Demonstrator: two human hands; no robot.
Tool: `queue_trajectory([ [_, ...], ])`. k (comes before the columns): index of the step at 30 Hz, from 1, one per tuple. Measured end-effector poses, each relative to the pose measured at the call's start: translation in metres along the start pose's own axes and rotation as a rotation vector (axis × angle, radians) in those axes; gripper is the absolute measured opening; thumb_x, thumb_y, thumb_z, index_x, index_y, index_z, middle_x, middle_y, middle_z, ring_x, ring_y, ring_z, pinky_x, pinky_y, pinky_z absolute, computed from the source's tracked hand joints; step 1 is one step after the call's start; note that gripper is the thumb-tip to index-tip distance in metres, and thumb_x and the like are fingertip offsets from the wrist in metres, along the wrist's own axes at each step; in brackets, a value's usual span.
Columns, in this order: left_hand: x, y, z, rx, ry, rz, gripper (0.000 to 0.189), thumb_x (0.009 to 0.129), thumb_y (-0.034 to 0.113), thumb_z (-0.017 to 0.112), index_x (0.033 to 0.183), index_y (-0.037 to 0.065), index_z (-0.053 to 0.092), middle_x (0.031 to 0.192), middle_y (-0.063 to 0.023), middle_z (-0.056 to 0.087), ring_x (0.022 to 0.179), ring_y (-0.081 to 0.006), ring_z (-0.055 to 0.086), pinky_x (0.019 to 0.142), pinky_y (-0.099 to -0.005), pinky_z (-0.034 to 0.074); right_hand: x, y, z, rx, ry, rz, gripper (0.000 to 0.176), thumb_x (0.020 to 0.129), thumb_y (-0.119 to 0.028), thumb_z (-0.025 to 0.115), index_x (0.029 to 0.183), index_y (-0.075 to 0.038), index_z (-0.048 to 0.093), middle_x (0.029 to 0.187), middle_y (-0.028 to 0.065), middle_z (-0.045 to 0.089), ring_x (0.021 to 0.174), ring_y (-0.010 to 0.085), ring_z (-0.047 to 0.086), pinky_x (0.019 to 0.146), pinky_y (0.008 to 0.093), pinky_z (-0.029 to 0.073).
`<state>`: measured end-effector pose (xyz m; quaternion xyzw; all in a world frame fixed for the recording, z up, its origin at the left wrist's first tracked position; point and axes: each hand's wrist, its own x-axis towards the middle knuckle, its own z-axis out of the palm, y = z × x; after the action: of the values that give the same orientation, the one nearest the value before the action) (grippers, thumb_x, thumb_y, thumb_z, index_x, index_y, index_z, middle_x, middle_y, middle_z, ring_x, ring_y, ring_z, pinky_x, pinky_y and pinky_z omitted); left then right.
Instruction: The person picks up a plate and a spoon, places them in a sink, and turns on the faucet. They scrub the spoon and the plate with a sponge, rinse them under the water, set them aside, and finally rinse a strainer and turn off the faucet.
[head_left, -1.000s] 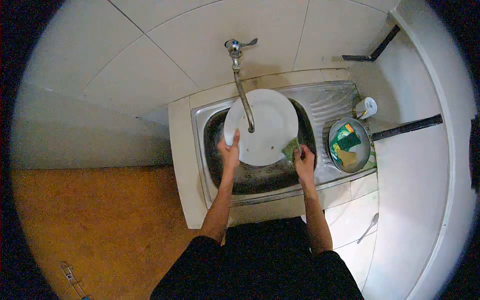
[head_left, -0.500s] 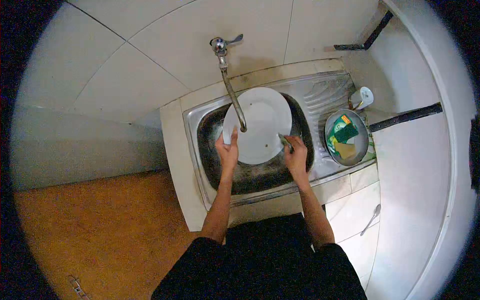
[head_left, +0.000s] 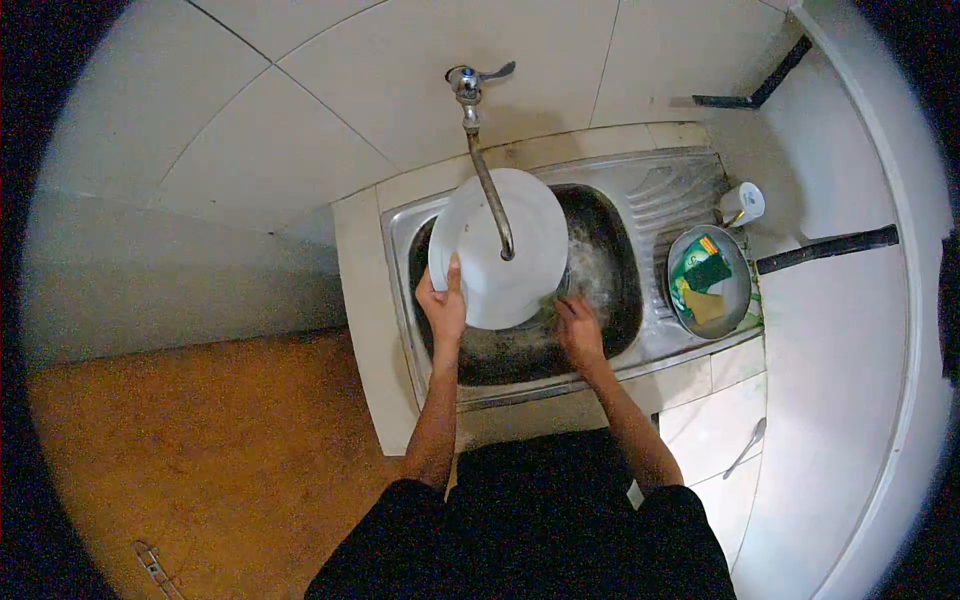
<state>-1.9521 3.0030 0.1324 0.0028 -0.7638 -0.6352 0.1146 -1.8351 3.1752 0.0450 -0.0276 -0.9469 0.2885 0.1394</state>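
Note:
A white plate point(head_left: 530, 225) is held tilted over the sink, under the spout of the tap point(head_left: 492, 195). My left hand point(head_left: 443, 305) grips its lower left rim, thumb on the upper face and fingers behind. Closed by the plate's lower right edge, my right hand point(head_left: 580, 330) has a small green scouring pad point(head_left: 548, 308) at its fingertips, partly hidden and blurred. Beneath both hands lies the dark basin of the steel sink point(head_left: 490, 362), with a pale wet patch or splash to the right of the plate.
On the ridged drainboard point(head_left: 665, 185) sits a metal bowl point(head_left: 740, 290) holding a green packet, a dark green scouring pad point(head_left: 708, 272) and a yellowish sponge point(head_left: 705, 306). A white cup point(head_left: 743, 204) stands behind it. A spoon point(head_left: 745, 447) lies on tiles at the lower right.
The plate has been tipped and turned more to the left. My right hand with the green pad has moved from the plate's face down to its lower edge. The camera view has shifted slightly.

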Motion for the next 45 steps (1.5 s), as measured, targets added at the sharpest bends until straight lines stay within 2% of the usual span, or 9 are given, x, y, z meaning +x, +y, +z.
queue_trajectory([
  [7, -0.009, -0.017, -0.004, -0.041, -0.004, -0.205, 0.023, 0.082, 0.016, 0.058, 0.094, -0.004, 0.057, 0.082, -0.0063, 0.061, 0.071, -0.0116, 0.054, 0.066, -0.0243, 0.043, 0.013, -0.044, -0.008, 0.040, 0.039, -0.045, 0.034, 0.069, -0.001, 0.054, 0.103, -0.002, 0.055, 0.099, 0.0122, 0.054, 0.095, 0.0307, 0.048, 0.083, 0.0411, 0.040],
  [13, -0.025, -0.064, 0.004, -0.036, -0.007, -0.616, 0.042, 0.078, 0.033, 0.062, 0.100, -0.002, 0.054, 0.091, -0.0087, 0.058, 0.087, -0.0159, 0.052, 0.076, -0.0323, 0.042, 0.005, -0.071, -0.015, 0.120, -0.214, -0.060, 0.034, 0.074, -0.004, 0.052, 0.108, -0.003, 0.053, 0.113, 0.0118, 0.051, 0.106, 0.0285, 0.046, 0.092, 0.0401, 0.034],
  [16, -0.036, -0.018, 0.013, -0.008, -0.009, -0.623, 0.042, 0.079, 0.034, 0.060, 0.100, -0.002, 0.054, 0.090, -0.0083, 0.058, 0.084, -0.0168, 0.051, 0.077, -0.0323, 0.041, 0.007, -0.076, -0.018, 0.049, -0.236, -0.163, 0.041, 0.077, -0.008, 0.050, 0.117, -0.001, 0.044, 0.122, 0.0137, 0.044, 0.116, 0.0289, 0.038, 0.099, 0.0401, 0.027],
  [23, -0.043, -0.055, 0.013, -0.387, -0.106, -0.725, 0.037, 0.081, 0.033, 0.059, 0.096, -0.001, 0.056, 0.087, -0.0063, 0.058, 0.074, -0.0150, 0.052, 0.066, -0.0311, 0.044, 0.057, -0.046, -0.006, -0.094, -0.333, -0.371, 0.051, 0.082, -0.017, 0.044, 0.128, -0.001, 0.028, 0.134, 0.0157, 0.028, 0.125, 0.0293, 0.024, 0.103, 0.0412, 0.018],
  [26, -0.044, -0.054, 0.013, -0.387, -0.053, -0.699, 0.036, 0.081, 0.033, 0.059, 0.092, -0.001, 0.058, 0.083, -0.0066, 0.059, 0.071, -0.0146, 0.053, 0.062, -0.0300, 0.045, 0.079, -0.026, -0.026, 0.101, -0.166, -0.043, 0.053, 0.077, -0.014, 0.052, 0.124, 0.001, 0.033, 0.130, 0.0184, 0.032, 0.122, 0.0344, 0.027, 0.102, 0.0446, 0.018],
  [31, -0.041, -0.069, 0.002, -0.216, -0.043, -0.608, 0.034, 0.081, 0.032, 0.058, 0.089, -0.002, 0.059, 0.081, -0.0054, 0.059, 0.069, -0.0126, 0.054, 0.061, -0.0279, 0.044, 0.034, -0.042, -0.011, -0.132, -0.434, 0.103, 0.056, 0.088, -0.026, 0.037, 0.133, 0.000, 0.016, 0.138, 0.0176, 0.017, 0.128, 0.0338, 0.015, 0.104, 0.0440, 0.012],
  [38, -0.046, -0.068, -0.006, -0.186, -0.140, -0.632, 0.033, 0.082, 0.032, 0.058, 0.083, -0.001, 0.059, 0.071, -0.0032, 0.058, 0.059, -0.0115, 0.050, 0.054, -0.0270, 0.043, 0.073, -0.052, 0.008, 0.016, -0.462, -0.225, 0.053, 0.088, -0.024, 0.035, 0.131, 0.002, 0.018, 0.138, 0.0180, 0.017, 0.127, 0.0347, 0.015, 0.103, 0.0448, 0.013],
  [40, -0.045, -0.062, -0.002, -0.197, 0.024, -0.573, 0.033, 0.081, 0.032, 0.058, 0.081, -0.001, 0.059, 0.068, -0.0024, 0.057, 0.057, -0.0108, 0.049, 0.053, -0.0266, 0.043, 0.081, -0.010, 0.039, -0.058, -0.242, -0.138, 0.053, 0.088, -0.025, 0.033, 0.131, 0.003, 0.018, 0.138, 0.0177, 0.016, 0.127, 0.0349, 0.015, 0.103, 0.0446, 0.013],
  [45, -0.032, -0.016, -0.012, 0.093, -0.032, -0.583, 0.034, 0.081, 0.033, 0.058, 0.081, -0.001, 0.060, 0.069, -0.0017, 0.058, 0.058, -0.0103, 0.050, 0.053, -0.0259, 0.042, 0.042, -0.025, 0.025, -0.184, -0.479, 0.091, 0.059, 0.089, -0.032, 0.031, 0.133, 0.003, 0.011, 0.139, 0.0199, 0.012, 0.128, 0.0346, 0.011, 0.103, 0.0465, 0.010],
])
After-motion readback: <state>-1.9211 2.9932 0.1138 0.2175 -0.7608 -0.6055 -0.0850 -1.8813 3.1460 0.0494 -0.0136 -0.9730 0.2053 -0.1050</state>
